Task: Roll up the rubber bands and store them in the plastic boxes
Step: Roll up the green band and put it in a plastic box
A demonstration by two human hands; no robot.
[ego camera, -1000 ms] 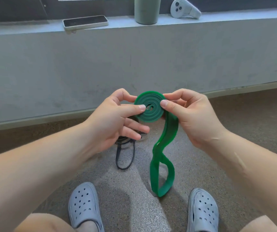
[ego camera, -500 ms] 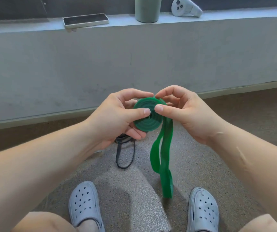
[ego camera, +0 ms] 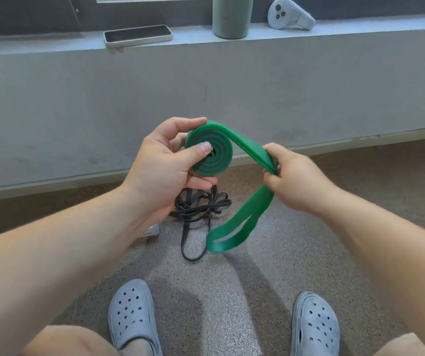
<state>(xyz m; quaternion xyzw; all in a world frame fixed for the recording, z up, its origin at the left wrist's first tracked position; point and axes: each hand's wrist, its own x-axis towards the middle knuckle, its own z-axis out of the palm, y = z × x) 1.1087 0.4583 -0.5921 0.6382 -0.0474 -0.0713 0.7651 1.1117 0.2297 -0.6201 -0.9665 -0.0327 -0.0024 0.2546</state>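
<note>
Left hand [ego camera: 165, 173] grips the rolled part of the green band [ego camera: 210, 152], thumb on the coil's centre. Right hand [ego camera: 298, 181] pinches the loose tail, which hangs above the floor [ego camera: 232, 291]. Black bands [ego camera: 198, 206] lie tangled below.

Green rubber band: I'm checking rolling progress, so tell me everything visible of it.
The green rubber band is a flat, wide, matte strip, partly wound into a tight flat coil of several turns. The left hand holds the coil, thumb on its face, fingers behind. From the coil's top the doubled strip runs to the right hand, which pinches it; below, the rest hangs as an open loop, slightly blurred.
</note>
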